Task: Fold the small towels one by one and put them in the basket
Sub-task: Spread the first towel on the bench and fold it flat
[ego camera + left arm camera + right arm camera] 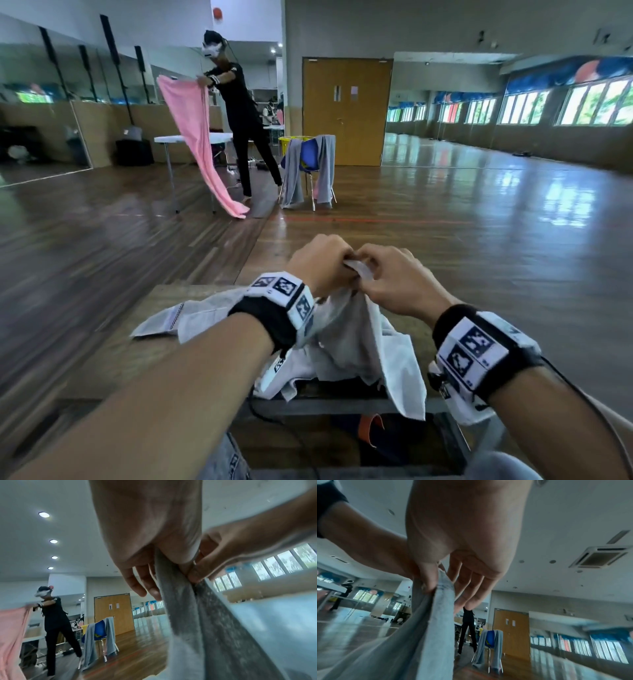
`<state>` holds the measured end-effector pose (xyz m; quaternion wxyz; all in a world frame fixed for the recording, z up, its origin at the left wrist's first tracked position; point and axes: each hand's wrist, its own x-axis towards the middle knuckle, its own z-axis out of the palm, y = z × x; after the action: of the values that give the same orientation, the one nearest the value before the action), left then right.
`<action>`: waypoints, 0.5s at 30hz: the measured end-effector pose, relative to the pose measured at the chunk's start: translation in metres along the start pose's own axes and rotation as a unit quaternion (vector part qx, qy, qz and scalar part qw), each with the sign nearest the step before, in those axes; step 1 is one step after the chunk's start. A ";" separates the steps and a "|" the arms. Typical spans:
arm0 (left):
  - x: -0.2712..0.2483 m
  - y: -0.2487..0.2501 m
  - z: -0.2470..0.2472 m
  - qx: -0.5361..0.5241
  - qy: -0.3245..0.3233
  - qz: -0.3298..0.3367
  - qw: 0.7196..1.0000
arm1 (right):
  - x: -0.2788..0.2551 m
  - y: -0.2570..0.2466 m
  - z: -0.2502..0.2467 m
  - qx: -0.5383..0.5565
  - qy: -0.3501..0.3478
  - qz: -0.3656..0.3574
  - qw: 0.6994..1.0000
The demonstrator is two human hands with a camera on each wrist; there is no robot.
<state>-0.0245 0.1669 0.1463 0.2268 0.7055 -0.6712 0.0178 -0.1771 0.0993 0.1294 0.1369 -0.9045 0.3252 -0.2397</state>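
A small pale grey towel (346,329) hangs bunched above the wooden table (113,356), lifted by its top edge. My left hand (322,263) and right hand (387,274) meet above it, both pinching the same bit of hem. In the left wrist view the left hand (171,566) clamps the towel (185,615) between thumb and fingers. In the right wrist view the right hand (436,585) pinches the towel's (440,615) edge with thumb and forefinger, the other fingers hanging loosely. A second pale towel (164,318) with a patterned band lies flat on the table to the left. No basket is identifiable near me.
Another person (239,113) stands at a white folding table (178,138), holding up a long pink towel (195,137). A blue chair (310,157) draped with grey towels stands by a yellow basket (291,140) and the wooden doors (346,109). Wooden floor spreads around.
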 end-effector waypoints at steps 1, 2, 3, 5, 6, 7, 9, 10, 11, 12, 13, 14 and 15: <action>-0.001 0.002 0.004 0.017 -0.003 -0.005 1.000 | 0.000 -0.004 -0.002 -0.055 -0.002 -0.004 0.998; -0.004 0.001 0.007 0.017 0.005 -0.016 1.000 | -0.001 -0.005 -0.005 -0.096 0.000 -0.006 0.995; -0.007 -0.003 0.011 0.008 0.022 -0.028 0.999 | -0.002 -0.004 -0.009 -0.115 0.005 -0.003 0.993; -0.014 -0.012 0.015 -0.036 0.043 -0.050 0.997 | -0.006 0.000 -0.019 -0.079 0.030 0.012 0.996; -0.016 -0.016 0.018 -0.064 0.043 -0.058 0.995 | -0.009 0.003 -0.024 -0.043 0.051 0.020 0.998; -0.018 -0.020 0.020 -0.094 0.040 -0.066 0.992 | -0.012 0.007 -0.028 -0.016 0.073 0.025 0.997; -0.020 -0.022 0.023 -0.155 0.035 -0.075 0.984 | -0.018 0.018 -0.034 0.008 0.097 0.032 0.995; -0.019 -0.021 0.023 -0.172 0.037 -0.071 0.982 | -0.020 0.023 -0.034 0.020 0.095 0.032 0.995; -0.018 -0.019 0.024 -0.176 0.043 -0.063 0.981 | -0.022 0.026 -0.033 0.041 0.083 0.023 0.995; -0.016 -0.015 0.026 -0.174 0.046 -0.054 0.982 | -0.025 0.028 -0.030 0.063 0.067 0.008 0.996; -0.013 -0.009 0.027 -0.170 0.045 -0.041 0.984 | -0.027 0.029 -0.027 0.080 0.057 -0.010 0.995; -0.010 -0.003 0.029 -0.170 0.041 -0.023 0.984 | -0.028 0.028 -0.025 0.080 0.058 -0.018 0.995; -0.008 0.004 0.032 -0.173 0.036 -0.004 0.984 | -0.028 0.029 -0.023 0.074 0.070 -0.023 0.995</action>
<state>-0.0377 0.1631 0.1161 0.3697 0.6572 -0.6526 -0.0746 -0.2233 0.0938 0.1272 0.1750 -0.8799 0.2948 -0.3291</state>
